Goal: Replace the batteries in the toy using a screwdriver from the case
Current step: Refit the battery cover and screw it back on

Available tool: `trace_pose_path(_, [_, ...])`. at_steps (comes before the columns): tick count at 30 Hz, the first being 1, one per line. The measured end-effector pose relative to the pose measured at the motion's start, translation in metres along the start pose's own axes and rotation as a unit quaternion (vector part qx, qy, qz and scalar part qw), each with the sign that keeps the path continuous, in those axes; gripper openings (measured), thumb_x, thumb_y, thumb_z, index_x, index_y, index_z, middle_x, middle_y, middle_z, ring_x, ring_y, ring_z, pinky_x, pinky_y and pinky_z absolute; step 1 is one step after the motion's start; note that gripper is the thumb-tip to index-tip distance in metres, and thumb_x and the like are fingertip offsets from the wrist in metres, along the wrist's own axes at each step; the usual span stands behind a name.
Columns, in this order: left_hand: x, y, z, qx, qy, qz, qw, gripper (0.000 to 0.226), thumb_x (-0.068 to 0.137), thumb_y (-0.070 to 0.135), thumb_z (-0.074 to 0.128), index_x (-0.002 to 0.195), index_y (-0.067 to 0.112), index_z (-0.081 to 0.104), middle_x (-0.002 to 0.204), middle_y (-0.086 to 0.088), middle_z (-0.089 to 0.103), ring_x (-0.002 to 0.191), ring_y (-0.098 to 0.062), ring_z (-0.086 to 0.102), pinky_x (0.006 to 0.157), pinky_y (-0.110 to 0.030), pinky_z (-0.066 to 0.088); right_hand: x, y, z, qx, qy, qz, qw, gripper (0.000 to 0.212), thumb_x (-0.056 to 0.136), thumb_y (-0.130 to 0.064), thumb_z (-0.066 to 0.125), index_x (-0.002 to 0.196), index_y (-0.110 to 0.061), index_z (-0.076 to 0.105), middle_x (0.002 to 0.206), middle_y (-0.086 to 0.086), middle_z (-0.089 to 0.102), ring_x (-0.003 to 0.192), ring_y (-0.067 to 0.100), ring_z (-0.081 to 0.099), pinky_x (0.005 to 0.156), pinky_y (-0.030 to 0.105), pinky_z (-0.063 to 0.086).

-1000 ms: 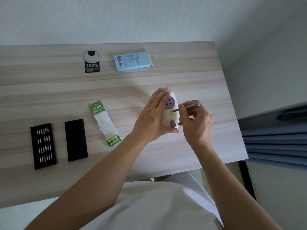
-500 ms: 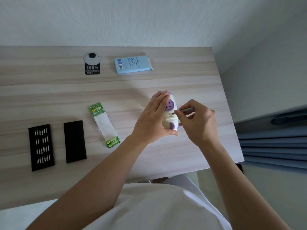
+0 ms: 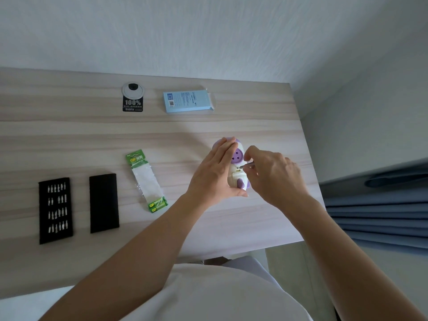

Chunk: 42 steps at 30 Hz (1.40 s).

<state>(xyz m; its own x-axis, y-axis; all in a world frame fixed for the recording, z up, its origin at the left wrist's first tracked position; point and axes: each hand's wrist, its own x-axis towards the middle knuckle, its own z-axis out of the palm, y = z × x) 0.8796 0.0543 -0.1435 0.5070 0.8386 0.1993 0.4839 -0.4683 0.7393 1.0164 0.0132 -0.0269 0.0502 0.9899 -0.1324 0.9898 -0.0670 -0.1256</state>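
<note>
Presently, in the head view, the left hand (image 3: 214,179) is closed around the toy (image 3: 237,169), fingers laid flat along its far side and thumb under its near end, holding it just above the right part of the desk (image 3: 69,140). The toy is white and purple, its underside turned up. The right hand (image 3: 269,173) pinches the screwdriver (image 3: 246,166) between fingertips; only a short length of shaft shows, its tip touching the toy's white face just below the purple disc. Left of the hands lies the battery pack (image 3: 146,180), two green cells at its near end. Further left lie the black lid (image 3: 104,203) and the bit tray (image 3: 55,210), side by side, apart. At the desk's far edge sit a blue box (image 3: 188,102) and a grommet (image 3: 133,90).
</note>
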Motion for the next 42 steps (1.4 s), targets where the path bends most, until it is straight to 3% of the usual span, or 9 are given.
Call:
trace_pose_path(8, [0.001,-0.007,-0.011,-0.002,-0.05,0.011,0.999,0.118,0.058,0.061,0.081,0.152,0.008,0.031,0.161,0.0,0.027,0.153,-0.016,0.015,0.121,-0.032,0.026,0.002,-0.006,-0.002,-0.048,-0.017,0.038,0.998,0.026,0.099,-0.039,0.053,0.095,-0.015,0.063,0.082,0.004,0.066,0.076,0.034,0.061,0.068,0.037,0.052])
trace_pose_path(12, [0.005,-0.01,-0.021,-0.02,-0.08,0.008,0.997,0.094,0.082,0.054,0.071,0.155,0.014,0.027,0.164,0.007,0.02,0.153,-0.007,0.007,0.123,-0.028,0.018,0.0,-0.006,0.0,-0.054,-0.008,0.06,0.997,0.036,0.099,-0.045,0.051,0.09,-0.012,0.064,0.074,0.006,0.064,0.071,0.035,0.061,0.062,0.035,0.048])
trace_pose_path(16, [0.002,-0.011,-0.013,-0.022,-0.039,0.011,0.999,0.076,0.09,0.043,0.065,0.152,0.012,0.035,0.162,0.002,0.027,0.153,-0.014,0.014,0.122,-0.035,0.025,-0.003,-0.006,0.001,0.011,0.008,0.054,0.998,0.015,0.095,-0.035,0.057,0.095,-0.021,0.061,0.082,-0.003,0.07,0.076,0.033,0.064,0.065,0.037,0.053])
trace_pose_path(19, [0.001,-0.008,-0.007,-0.053,-0.03,-0.019,0.998,0.073,0.09,0.037,0.069,0.152,0.015,0.036,0.164,0.005,0.023,0.154,-0.014,0.01,0.123,-0.031,0.021,-0.003,-0.007,-0.002,0.028,-0.004,0.037,0.999,0.006,0.094,-0.029,0.057,0.096,-0.023,0.059,0.086,-0.004,0.07,0.078,0.032,0.064,0.066,0.04,0.054])
trace_pose_path(25, [0.003,-0.002,-0.004,-0.134,-0.019,-0.072,0.988,0.068,0.086,0.023,0.073,0.147,0.019,0.042,0.162,0.009,0.023,0.153,-0.013,0.008,0.12,-0.024,0.013,0.003,-0.009,-0.002,-0.076,-0.02,0.08,0.994,0.046,0.099,-0.053,0.047,0.079,-0.012,0.053,0.064,0.004,0.05,0.065,0.033,0.051,0.059,0.033,0.041])
trace_pose_path(27, [0.004,-0.001,-0.004,-0.14,-0.018,-0.078,0.987,0.068,0.084,0.021,0.073,0.145,0.02,0.043,0.161,0.01,0.025,0.153,-0.013,0.01,0.12,-0.026,0.015,0.004,-0.01,-0.002,-0.047,-0.026,0.083,0.995,0.042,0.098,-0.052,0.05,0.08,-0.015,0.053,0.065,0.002,0.05,0.067,0.033,0.051,0.06,0.032,0.04])
trace_pose_path(31, [0.004,-0.003,-0.006,-0.141,-0.019,-0.078,0.987,0.067,0.084,0.021,0.075,0.144,0.02,0.045,0.16,0.01,0.027,0.152,-0.014,0.012,0.121,-0.025,0.014,0.002,-0.011,-0.006,0.021,-0.031,0.045,0.998,0.009,0.094,-0.031,0.06,0.098,-0.023,0.059,0.088,-0.003,0.07,0.082,0.03,0.064,0.071,0.04,0.054])
trace_pose_path(38, [0.005,-0.001,-0.007,-0.152,-0.023,-0.083,0.985,0.067,0.083,0.019,0.074,0.143,0.022,0.045,0.157,0.014,0.027,0.152,-0.014,0.012,0.121,-0.028,0.016,0.004,-0.011,0.0,-0.068,-0.031,0.118,0.99,0.046,0.097,-0.054,0.051,0.083,-0.012,0.062,0.068,0.005,0.054,0.067,0.031,0.052,0.059,0.03,0.037])
trace_pose_path(42, [0.004,-0.004,-0.006,-0.162,-0.019,-0.083,0.983,0.067,0.082,0.018,0.075,0.142,0.022,0.046,0.151,0.023,0.025,0.151,-0.014,0.014,0.121,-0.029,0.017,0.0,-0.01,-0.002,0.036,-0.024,0.068,0.997,0.019,0.096,-0.037,0.058,0.098,-0.018,0.058,0.086,-0.001,0.069,0.078,0.03,0.062,0.066,0.037,0.052])
